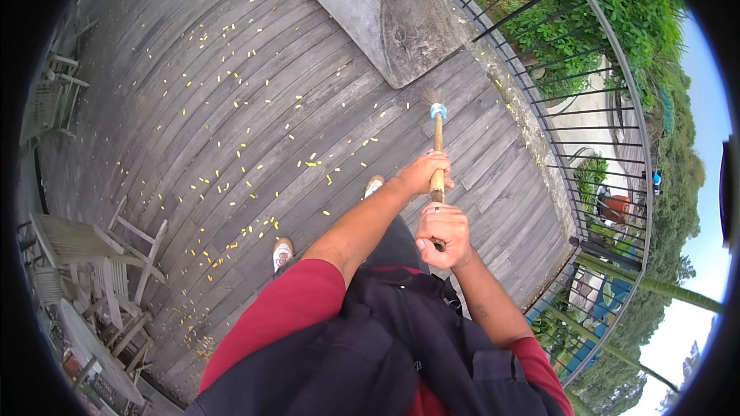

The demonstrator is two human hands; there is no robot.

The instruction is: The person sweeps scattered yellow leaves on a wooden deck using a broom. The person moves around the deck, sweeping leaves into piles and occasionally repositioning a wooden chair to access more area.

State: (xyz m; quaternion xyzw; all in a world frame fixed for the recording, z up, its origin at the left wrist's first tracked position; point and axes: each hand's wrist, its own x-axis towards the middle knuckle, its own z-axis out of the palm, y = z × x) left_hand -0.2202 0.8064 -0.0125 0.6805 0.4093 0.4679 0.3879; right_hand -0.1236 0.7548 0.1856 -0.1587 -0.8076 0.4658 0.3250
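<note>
Both my hands grip the bamboo handle of a long stick broom (438,136) that reaches away from my body. My left hand (425,173) wraps the handle farther along, nearer the bristles. Close to my waist, my right hand (444,234) is closed around the handle's near end and wears a ring. Blue material binds the thin bristles (432,95), which are at the deck just short of a concrete block. Small yellow leaves or petals (312,163) lie scattered over the grey plank deck (347,133), mostly to the left of the broom.
A heavy concrete block (370,6) stands ahead against the deck's edge. A black metal railing (613,46) curves along the right, above a concrete curb (535,144). Wooden chairs (87,237) and a round table (95,352) crowd the left. My shoes (282,253) are on the planks.
</note>
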